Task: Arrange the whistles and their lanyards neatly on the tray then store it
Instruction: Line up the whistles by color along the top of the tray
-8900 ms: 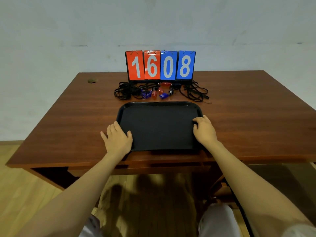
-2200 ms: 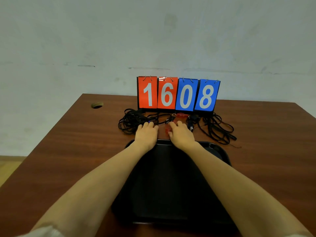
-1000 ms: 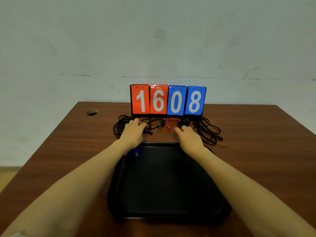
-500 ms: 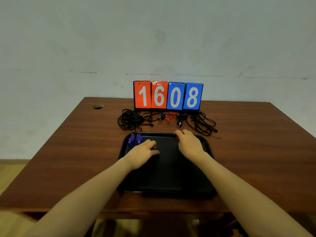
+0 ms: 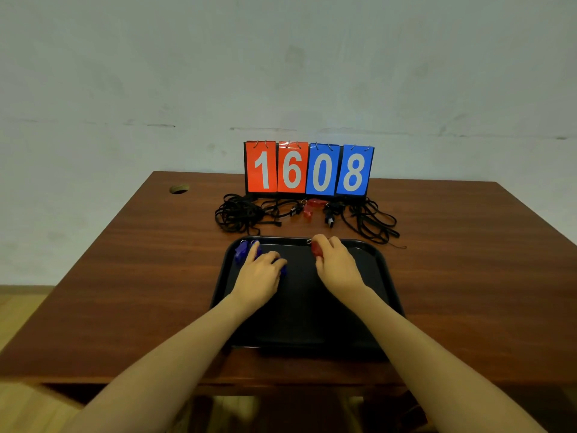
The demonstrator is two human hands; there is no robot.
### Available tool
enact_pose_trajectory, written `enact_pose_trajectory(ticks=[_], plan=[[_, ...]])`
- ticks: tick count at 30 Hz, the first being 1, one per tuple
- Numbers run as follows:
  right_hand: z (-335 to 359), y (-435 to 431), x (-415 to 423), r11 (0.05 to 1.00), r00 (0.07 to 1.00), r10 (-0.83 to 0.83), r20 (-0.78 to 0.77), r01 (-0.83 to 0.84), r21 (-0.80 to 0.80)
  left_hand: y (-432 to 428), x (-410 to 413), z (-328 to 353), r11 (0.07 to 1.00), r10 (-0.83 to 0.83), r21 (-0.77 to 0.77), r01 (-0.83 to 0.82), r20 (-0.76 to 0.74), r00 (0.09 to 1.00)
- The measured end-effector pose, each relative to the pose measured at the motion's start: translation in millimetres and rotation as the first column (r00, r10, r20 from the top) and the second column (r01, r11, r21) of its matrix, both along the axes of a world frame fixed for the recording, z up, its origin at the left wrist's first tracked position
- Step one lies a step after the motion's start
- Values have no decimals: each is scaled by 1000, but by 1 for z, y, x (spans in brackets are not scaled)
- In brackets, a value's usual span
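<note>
A black tray [image 5: 384,267] lies on the desk in front of me. Two blue whistles [image 5: 241,250] sit in its far left corner. My left hand [image 5: 259,275] rests on the tray beside them, its index finger touching one, and a third blue whistle [image 5: 283,269] peeks out under its thumb. At the tray's far edge my right hand [image 5: 336,265] pinches a red whistle [image 5: 317,250]. Another red whistle [image 5: 309,207] and a black one [image 5: 329,219] lie behind the tray among tangled black lanyards [image 5: 238,214].
A flip scoreboard [image 5: 307,168] reading 1608 stands at the back of the brown desk [image 5: 140,276], close to the wall. More black lanyards [image 5: 373,225] spread right of the whistles. A cable hole [image 5: 179,189] sits at the desk's far left.
My right hand has brought a red whistle over the tray's far edge. My left hand has slid toward the blue whistles in the tray's corner.
</note>
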State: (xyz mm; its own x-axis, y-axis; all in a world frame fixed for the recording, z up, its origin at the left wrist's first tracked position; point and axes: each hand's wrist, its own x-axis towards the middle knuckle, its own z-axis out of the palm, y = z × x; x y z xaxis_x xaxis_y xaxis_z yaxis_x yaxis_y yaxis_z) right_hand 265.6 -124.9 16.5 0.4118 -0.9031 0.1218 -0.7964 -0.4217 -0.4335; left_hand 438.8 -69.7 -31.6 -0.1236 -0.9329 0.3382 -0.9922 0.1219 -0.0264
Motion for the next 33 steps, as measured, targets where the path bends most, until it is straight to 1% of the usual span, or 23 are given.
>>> enact_pose_trajectory(ticks=[3, 5, 7, 11, 13, 15, 16, 18, 21, 26, 28, 33], plan=[[-4, 2, 2, 1000, 1000, 7, 13, -7, -12, -9, 2, 7, 992, 41, 116, -40, -1, 999], [-6, 2, 4, 1000, 999, 0, 45, 0, 5, -14, 4, 12, 986, 64, 156, -65, 13, 998], [-7, 1, 6, 1000, 997, -11, 76, 9, 30, -18, 9, 14, 984, 68, 167, -68, 5, 998], [-9, -2, 8, 996, 991, -17, 135, 6, 85, -22, 18, 12, 983, 91, 166, -73, -103, 991], [-11, -4, 8, 995, 985, -27, 172, 9, 103, -22, 19, 13, 984, 88, 168, -66, -127, 988], [-12, -5, 9, 994, 983, -34, 179, 16, 106, -19, 20, 12, 984, 84, 167, -61, -133, 988], [-13, -5, 9, 994, 983, -35, 178, 16, 108, -18, 21, 11, 987, 74, 152, -55, -125, 989], [-15, -6, 10, 993, 983, -30, 180, 8, 121, -15, 25, 6, 997, 44, 74, -37, -100, 994], [-19, -8, 12, 994, 984, 8, 178, -28, 110, -13, 31, 2, 999, 52, 0, -52, -72, 996], [-21, -8, 22, 994, 980, 18, 200, -40, 106, -14, 35, 0, 998, 56, 2, -56, 31, 998], [-21, -8, 27, 994, 980, 22, 198, -42, 99, -15, 35, -1, 998, 54, -31, -51, 72, 996], [-25, -10, 38, 996, 993, 49, 106, -56, 70, -20, 36, 5, 996, 90, -39, -85, 160, 983]])
